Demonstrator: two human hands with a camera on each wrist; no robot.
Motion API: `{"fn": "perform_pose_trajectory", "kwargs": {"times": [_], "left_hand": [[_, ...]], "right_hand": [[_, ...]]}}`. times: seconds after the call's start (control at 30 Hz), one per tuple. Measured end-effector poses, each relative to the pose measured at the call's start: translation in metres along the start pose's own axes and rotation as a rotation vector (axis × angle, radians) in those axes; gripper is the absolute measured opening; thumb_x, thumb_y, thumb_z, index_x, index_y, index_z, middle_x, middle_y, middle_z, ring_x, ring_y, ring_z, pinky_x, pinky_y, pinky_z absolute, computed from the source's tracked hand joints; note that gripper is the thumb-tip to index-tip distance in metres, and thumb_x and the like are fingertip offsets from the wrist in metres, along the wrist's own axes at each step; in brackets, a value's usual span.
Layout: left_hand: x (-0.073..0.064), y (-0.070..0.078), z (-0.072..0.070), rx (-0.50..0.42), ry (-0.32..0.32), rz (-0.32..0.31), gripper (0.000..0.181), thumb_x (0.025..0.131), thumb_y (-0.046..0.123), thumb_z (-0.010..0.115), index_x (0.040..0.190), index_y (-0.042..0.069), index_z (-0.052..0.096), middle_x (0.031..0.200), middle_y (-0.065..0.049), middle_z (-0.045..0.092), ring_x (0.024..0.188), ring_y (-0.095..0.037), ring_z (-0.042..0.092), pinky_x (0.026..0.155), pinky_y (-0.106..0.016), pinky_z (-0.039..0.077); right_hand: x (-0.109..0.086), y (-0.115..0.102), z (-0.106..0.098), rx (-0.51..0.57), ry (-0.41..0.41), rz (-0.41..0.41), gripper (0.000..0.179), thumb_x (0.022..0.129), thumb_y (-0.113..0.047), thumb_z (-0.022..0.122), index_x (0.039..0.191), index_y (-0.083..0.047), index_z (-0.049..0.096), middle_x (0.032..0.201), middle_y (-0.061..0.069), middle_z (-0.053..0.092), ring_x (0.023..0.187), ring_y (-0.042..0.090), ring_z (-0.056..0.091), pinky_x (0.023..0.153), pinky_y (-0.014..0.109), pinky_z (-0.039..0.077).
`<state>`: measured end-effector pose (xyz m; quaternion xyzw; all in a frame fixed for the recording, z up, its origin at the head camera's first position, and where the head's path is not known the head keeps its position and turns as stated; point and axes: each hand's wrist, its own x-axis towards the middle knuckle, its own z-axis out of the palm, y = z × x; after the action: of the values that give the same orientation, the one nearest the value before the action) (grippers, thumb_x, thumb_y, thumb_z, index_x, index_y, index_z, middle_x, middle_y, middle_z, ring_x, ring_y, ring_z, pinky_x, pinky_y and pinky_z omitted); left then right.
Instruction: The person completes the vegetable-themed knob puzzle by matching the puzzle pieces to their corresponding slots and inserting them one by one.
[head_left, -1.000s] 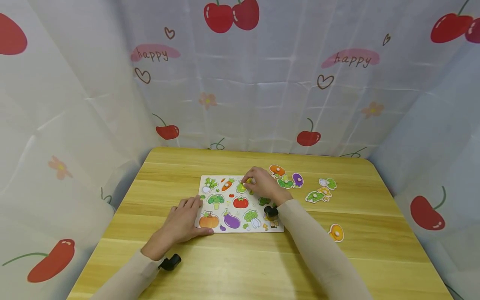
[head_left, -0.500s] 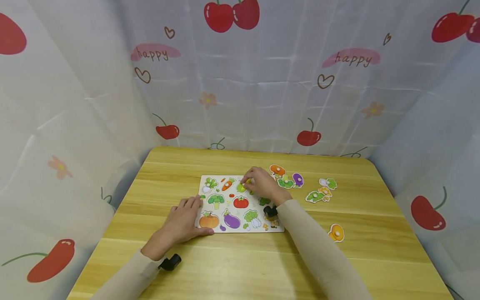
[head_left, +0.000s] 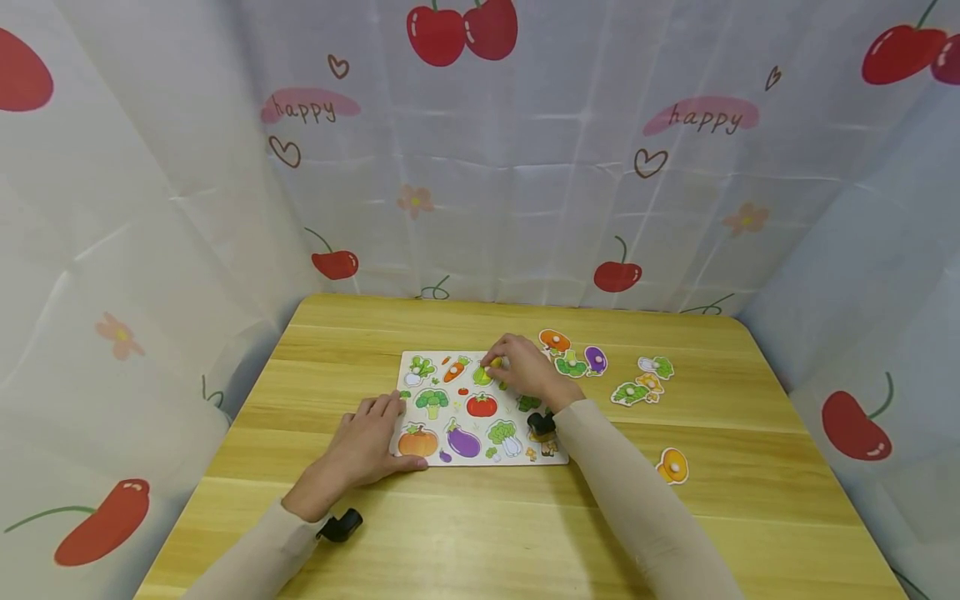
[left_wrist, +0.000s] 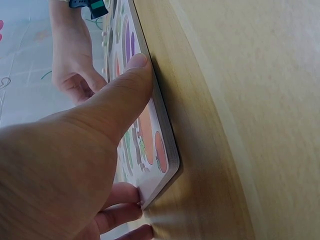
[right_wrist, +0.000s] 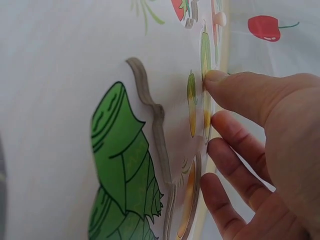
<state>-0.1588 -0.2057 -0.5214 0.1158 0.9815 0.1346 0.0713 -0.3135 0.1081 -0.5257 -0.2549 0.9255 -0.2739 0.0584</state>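
Note:
A white vegetable puzzle board lies on the wooden table. My left hand spans its near left corner, the thumb resting near the front edge and the fingers along the left side. At the board's far middle, my right hand pinches a green-and-yellow puzzle piece, like a corn cob, between thumb and fingers. In the right wrist view the piece lies about level with the board; its knob is hidden by the thumb. A carrot piece and a leafy radish piece sit to its left.
Loose knobbed pieces lie right of the board: an orange one, a broccoli, an eggplant and leafy greens. A round orange piece lies nearer, beside my right sleeve. A patterned curtain surrounds the table.
Almost nothing differs. The green-and-yellow piece shifts very slightly under my right fingers, while my left hand stays at the board's corner.

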Motion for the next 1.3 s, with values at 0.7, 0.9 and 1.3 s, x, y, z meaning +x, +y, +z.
{"fn": "perform_pose_trajectory", "kwargs": {"times": [0.7, 0.9, 1.3], "left_hand": [[0.001, 0.000, -0.002, -0.001, -0.001, 0.000, 0.117, 0.088, 0.076, 0.093, 0.170, 0.002, 0.054, 0.181, -0.024, 0.048, 0.161, -0.050, 0.050, 0.120, -0.072, 0.049], [-0.001, 0.000, -0.001, -0.004, 0.004, 0.005, 0.117, 0.088, 0.076, 0.094, 0.169, 0.002, 0.054, 0.181, -0.024, 0.049, 0.161, -0.050, 0.051, 0.119, -0.073, 0.049], [0.001, -0.001, 0.003, -0.004, 0.010, 0.007, 0.116, 0.088, 0.076, 0.093, 0.169, 0.002, 0.054, 0.181, -0.025, 0.048, 0.161, -0.051, 0.050, 0.121, -0.073, 0.048]], "right_hand": [[-0.004, 0.007, -0.006, -0.001, 0.028, -0.029, 0.019, 0.112, -0.024, 0.082, 0.126, -0.015, 0.090, 0.139, 0.011, 0.077, 0.135, 0.035, 0.070, 0.123, 0.057, 0.055], [-0.009, 0.010, -0.009, 0.012, 0.035, -0.028, 0.019, 0.111, -0.020, 0.081, 0.128, -0.013, 0.089, 0.138, 0.012, 0.077, 0.134, 0.035, 0.070, 0.122, 0.057, 0.055], [-0.019, 0.022, -0.014, 0.064, 0.062, 0.029, 0.020, 0.113, -0.022, 0.080, 0.129, -0.013, 0.088, 0.139, 0.010, 0.075, 0.132, 0.032, 0.070, 0.120, 0.055, 0.058]]}}
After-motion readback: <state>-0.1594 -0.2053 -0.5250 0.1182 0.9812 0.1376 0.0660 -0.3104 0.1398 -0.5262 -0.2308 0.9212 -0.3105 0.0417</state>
